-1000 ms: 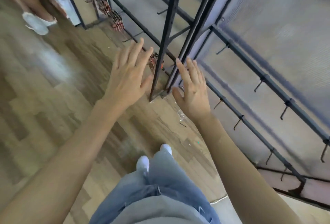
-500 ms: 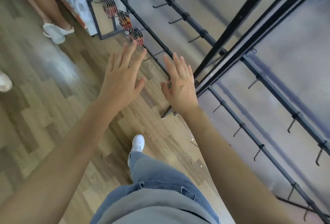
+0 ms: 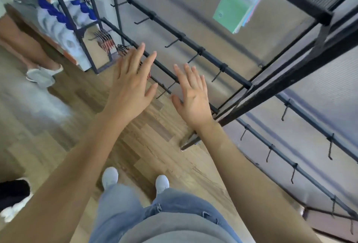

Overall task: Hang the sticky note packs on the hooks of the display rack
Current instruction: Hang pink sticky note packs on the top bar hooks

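Note:
A sticky note pack (image 3: 238,4) with a green front and a white header hangs high on the black display rack (image 3: 286,80), at the top right of the view. The rack's bars carry several bare hooks (image 3: 195,57). My left hand (image 3: 131,86) and my right hand (image 3: 193,97) are stretched out in front of the lower bars, fingers straight and spread, holding nothing. Both hands are well below the hanging pack. My left fingertips overlap a lower bar; whether they touch it I cannot tell.
Small red and black packets (image 3: 105,39) hang on the rack's far left hooks. A white and blue stand (image 3: 58,26) is behind them. Another person's leg and white shoe (image 3: 41,74) stand at the left. Wood floor and my own white shoes (image 3: 110,177) lie below.
The view has swung up and left along the rack, bringing the hanging sticky note pack into sight. Both hands stay empty and spread, now in front of the left section's lower bars.

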`<state>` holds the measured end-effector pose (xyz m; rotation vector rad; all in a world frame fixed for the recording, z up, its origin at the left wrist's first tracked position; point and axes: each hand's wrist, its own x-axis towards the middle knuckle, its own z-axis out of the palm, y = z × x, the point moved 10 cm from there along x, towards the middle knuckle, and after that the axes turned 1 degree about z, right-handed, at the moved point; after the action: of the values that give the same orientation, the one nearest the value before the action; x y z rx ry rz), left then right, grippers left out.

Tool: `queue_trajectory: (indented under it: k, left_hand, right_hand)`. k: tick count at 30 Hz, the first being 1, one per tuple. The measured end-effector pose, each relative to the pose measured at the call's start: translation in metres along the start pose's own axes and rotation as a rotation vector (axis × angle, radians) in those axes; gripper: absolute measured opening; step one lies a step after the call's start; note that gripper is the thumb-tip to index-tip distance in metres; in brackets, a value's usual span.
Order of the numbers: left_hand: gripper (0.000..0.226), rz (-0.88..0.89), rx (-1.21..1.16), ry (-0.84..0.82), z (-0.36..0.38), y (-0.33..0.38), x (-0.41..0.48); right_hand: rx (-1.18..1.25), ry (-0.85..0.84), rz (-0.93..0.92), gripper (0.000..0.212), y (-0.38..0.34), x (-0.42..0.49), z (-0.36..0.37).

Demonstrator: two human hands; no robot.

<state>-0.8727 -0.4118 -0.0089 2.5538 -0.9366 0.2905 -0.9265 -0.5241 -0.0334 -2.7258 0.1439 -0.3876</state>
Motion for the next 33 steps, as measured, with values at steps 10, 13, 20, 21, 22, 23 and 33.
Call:
queue_trajectory:
  k: [10, 13, 20, 21, 22, 23, 33]
  left_hand:
    - [0.065, 0.286, -0.08, -0.083, -0.016, -0.069, 0.071]
    - [0.065, 0.341, -0.096, -0.061, -0.029, -0.084, 0.09]
    - [0.067, 0.473, -0.15, -0.008, -0.061, -0.074, 0.138]
    - [0.068, 0.49, -0.161, 0.003, -0.066, -0.069, 0.147]
    - [0.068, 0.503, -0.168, 0.01, -0.069, -0.065, 0.154]
    - [0.068, 0.519, -0.175, 0.021, -0.075, -0.059, 0.162]
    - [0.062, 0.572, -0.21, 0.152, -0.116, -0.008, 0.244]
  right_hand:
    - [-0.078, 0.173, 0.271, 0.068, -0.038, 0.073, 0.018]
    - [-0.108, 0.248, 0.302, 0.067, -0.052, 0.089, 0.011]
    - [-0.206, 0.374, 0.356, 0.066, -0.056, 0.111, -0.037]
    - [-0.232, 0.396, 0.364, 0.066, -0.055, 0.114, -0.048]
    - [-0.257, 0.409, 0.375, 0.067, -0.053, 0.116, -0.057]
    - [-0.281, 0.425, 0.386, 0.067, -0.051, 0.118, -0.068]
    - [-0.403, 0.594, 0.418, 0.066, -0.024, 0.157, -0.178]
